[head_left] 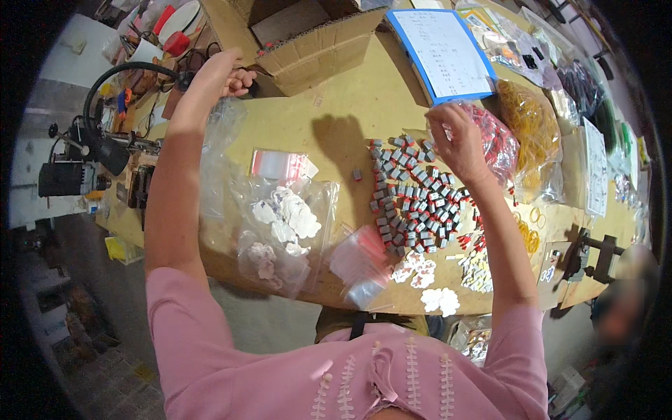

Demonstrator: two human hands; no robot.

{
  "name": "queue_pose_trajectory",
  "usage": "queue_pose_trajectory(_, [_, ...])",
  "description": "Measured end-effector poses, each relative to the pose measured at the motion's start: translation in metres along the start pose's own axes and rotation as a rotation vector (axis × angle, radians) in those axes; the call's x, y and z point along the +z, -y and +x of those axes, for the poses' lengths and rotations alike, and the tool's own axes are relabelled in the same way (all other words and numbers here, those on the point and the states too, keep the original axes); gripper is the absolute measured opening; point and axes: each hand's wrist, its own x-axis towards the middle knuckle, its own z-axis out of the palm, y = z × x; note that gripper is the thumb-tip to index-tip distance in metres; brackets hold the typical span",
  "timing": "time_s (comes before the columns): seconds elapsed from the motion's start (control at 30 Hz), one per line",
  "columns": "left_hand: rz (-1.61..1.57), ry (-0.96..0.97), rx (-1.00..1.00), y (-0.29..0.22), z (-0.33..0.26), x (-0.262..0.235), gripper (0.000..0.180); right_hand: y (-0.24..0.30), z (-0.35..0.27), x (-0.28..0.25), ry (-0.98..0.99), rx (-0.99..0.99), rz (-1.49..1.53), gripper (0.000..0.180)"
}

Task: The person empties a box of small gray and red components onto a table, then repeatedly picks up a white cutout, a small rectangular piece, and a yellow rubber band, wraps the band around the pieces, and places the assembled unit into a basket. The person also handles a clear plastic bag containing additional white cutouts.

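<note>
My left hand [234,75] is stretched out to the far left, beside the open cardboard box [329,59]. Its fingers are curled in, and whatever they hold, if anything, is hidden. Over the far edge of a spread of small grey-and-red blocks [416,199] is my right hand [456,136], fingers bent together toward the thumb; I cannot make out anything in them. A clear bag of red pieces [493,140] lies just behind that hand. Nearer me are a clear bag of white flower-shaped cards [287,217] and a stack of small red-edged zip bags [360,262].
A blue clipboard [444,52] with a written sheet lies at the back. To its right sits a bag of yellow bands [528,133]. A black desk lamp [108,150] stands at the left. Loose white cards [439,301] lie by the front edge, and a clamp-like tool [591,255] is at the right.
</note>
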Motion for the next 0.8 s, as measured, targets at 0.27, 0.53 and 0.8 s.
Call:
queue_pose_trajectory(0.27, [-0.008, -0.068, 0.285, 0.025, -0.015, 0.036, 0.075, 0.005, -0.120, -0.014, 0.166, 0.202, 0.092, 0.018])
queue_pose_trajectory(0.53, [0.780, -0.086, 0.860, 0.225, -0.121, 0.150, 0.038, 0.097, -0.302, -0.029, 0.451, 0.276, 0.208, 0.019])
queue_pose_trajectory(0.8, [0.906, 0.010, 0.569, 0.287, -0.142, 0.144, 0.036, 0.125, -0.363, -0.010, 0.517, 0.176, 0.351, 0.024])
